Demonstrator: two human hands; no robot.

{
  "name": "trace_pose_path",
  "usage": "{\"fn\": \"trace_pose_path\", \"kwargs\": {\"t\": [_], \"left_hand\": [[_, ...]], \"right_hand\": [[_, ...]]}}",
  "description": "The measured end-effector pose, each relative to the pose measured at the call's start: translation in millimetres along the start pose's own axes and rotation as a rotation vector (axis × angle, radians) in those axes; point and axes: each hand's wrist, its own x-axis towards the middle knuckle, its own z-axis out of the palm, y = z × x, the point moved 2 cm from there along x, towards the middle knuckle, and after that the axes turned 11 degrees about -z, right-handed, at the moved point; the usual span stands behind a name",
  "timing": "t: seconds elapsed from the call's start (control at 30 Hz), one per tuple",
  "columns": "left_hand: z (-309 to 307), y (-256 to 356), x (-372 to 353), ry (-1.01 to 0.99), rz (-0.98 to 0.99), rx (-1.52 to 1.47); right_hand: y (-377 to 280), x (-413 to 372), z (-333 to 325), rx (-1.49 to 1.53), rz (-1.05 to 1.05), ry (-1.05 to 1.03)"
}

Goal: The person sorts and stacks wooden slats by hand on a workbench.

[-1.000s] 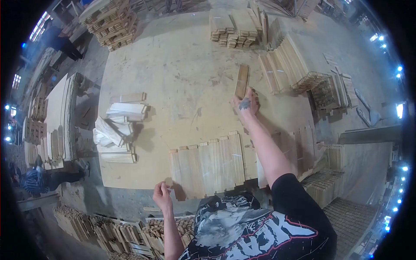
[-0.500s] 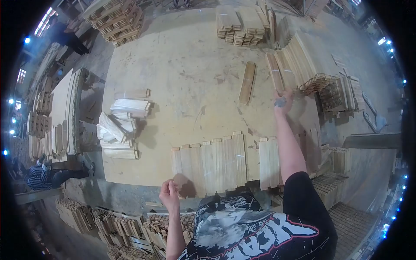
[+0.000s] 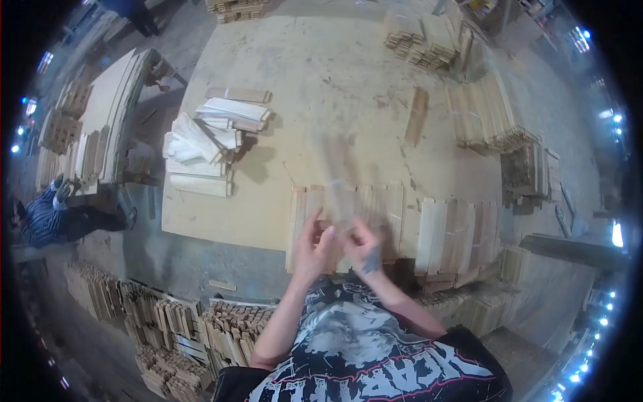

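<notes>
Plank (image 3: 337,171) shows blurred in right hand (image 3: 362,246) — left hand (image 3: 313,250) near.

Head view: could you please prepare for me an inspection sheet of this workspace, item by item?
Surface: large tabletop, marked with dark smudges.
Job's things: blurred board; left row of boards and right row of boards along the near edge; single brown board lying apart.
Clutter: loose pile of pale boards, some crossed.
Hands: right hand seems to grip the blurred board; left hand beside it, partly open, contact unclear.
Cables: nothing seen.
Surroundings: co-worker in stripes at left; stacked wood strips nearer the wearer.
</notes>
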Motion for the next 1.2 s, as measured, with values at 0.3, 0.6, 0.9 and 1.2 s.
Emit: {"fn": "trace_pose_path", "kwargs": {"t": [0.3, 0.6, 0.9, 1.2], "left_hand": [[-142.4, -73.9, -6.3, 0.067, -0.099, 0.179], [-141.3, -70.4, -26.7, 0.087, -0.053, 0.409], [-113.3, -140.8, -67.7, -0.048, -0.515, -0.308], [-127.4, -127.3, -47.3, 0.316, -0.363, -0.26]], "right_hand": [[-0.5, -48.2, -47.7, -0.416, -0.185, 0.316], [106.4, -88.2, -106.2, -0.409, 0.07, 0.497], [87.1, -106.3, -90.8, -0.11, 0.26, 0.509], [49.4, -90.1, -105.2, -0.766, 0.046, 0.348]]}}
